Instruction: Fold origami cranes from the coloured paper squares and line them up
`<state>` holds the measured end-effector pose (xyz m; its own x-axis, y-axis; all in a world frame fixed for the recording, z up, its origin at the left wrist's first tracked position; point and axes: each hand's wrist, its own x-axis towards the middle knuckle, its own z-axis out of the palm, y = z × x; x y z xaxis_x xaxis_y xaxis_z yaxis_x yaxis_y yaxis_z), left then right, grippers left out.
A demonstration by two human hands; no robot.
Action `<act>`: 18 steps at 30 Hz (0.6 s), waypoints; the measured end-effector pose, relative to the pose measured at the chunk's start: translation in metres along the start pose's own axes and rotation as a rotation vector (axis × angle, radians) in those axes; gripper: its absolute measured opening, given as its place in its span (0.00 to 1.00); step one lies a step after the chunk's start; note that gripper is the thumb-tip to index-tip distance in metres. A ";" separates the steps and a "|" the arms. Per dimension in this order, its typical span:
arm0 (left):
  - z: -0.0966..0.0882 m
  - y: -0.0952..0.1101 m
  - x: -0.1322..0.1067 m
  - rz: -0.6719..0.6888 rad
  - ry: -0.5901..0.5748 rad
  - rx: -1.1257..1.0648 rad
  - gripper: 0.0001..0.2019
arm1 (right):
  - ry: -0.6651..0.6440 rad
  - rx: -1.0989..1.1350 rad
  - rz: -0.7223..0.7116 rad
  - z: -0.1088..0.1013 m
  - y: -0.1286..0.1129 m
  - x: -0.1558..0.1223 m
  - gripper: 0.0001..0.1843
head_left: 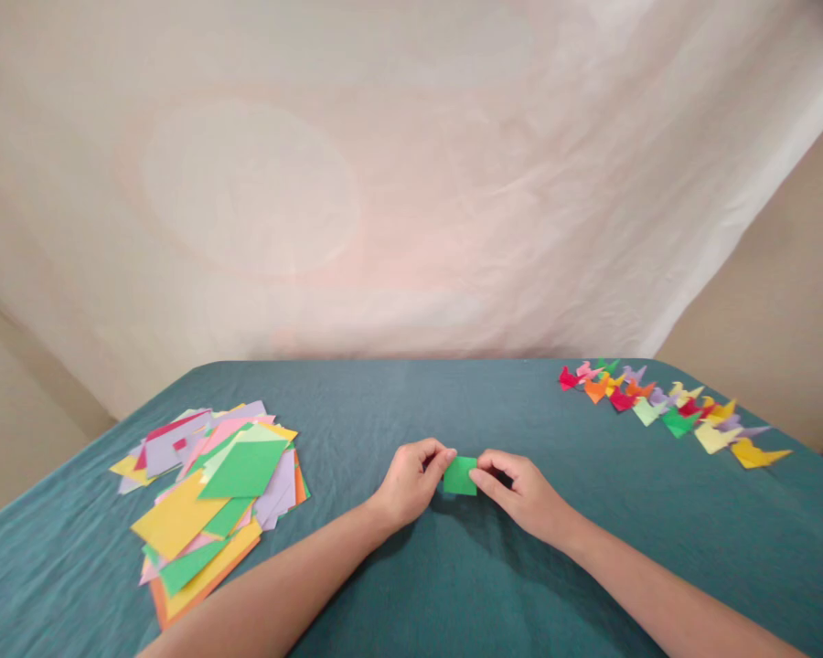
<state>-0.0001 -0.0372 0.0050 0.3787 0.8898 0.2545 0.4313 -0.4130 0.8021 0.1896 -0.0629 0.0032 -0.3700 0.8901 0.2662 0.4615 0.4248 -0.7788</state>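
Observation:
A small green paper square (460, 476) is held up between my two hands, just above the cloth near the middle of the table. My left hand (415, 477) pinches its left edge between thumb and fingers. On the opposite side, my right hand (514, 489) grips the right edge the same way, thumb in front. The paper looks smaller than the loose sheets to the left. Whether it is folded in layers I cannot tell from here.
A loose heap of coloured paper sheets (178, 516) lies on the left of the dark teal tablecloth (384, 411). Several folded paper birds (678, 420) stand in rows at the back right. Behind the table hangs a pale cloth (411, 183).

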 end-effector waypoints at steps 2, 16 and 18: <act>0.000 -0.001 0.001 -0.011 0.010 -0.043 0.18 | -0.036 0.002 0.014 0.000 0.000 0.000 0.14; 0.000 -0.004 0.004 -0.122 -0.002 -0.171 0.12 | 0.015 0.211 0.084 0.002 0.012 0.002 0.07; 0.000 -0.004 0.003 -0.119 -0.007 -0.159 0.13 | 0.044 0.279 0.092 0.003 0.014 0.002 0.09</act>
<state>-0.0007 -0.0325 0.0028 0.3387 0.9290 0.1494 0.3387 -0.2685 0.9018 0.1928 -0.0563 -0.0086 -0.2985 0.9317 0.2071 0.2494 0.2855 -0.9254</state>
